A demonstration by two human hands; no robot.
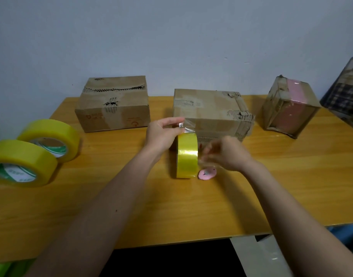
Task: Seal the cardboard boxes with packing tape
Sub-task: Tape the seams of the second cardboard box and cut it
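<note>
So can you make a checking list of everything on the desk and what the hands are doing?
Surface: wooden table, yellowish.
Job's things: tape roll upright on edge by the middle box; left box and right box behind; two spare rolls at left.
Clutter: pink cutter lying beside the roll.
Grips: left hand pinches the clear tape end; right hand is blurred, its hold unclear.
Cables: nothing seen.
Surroundings: pale wall; dark checked object at right.
</note>
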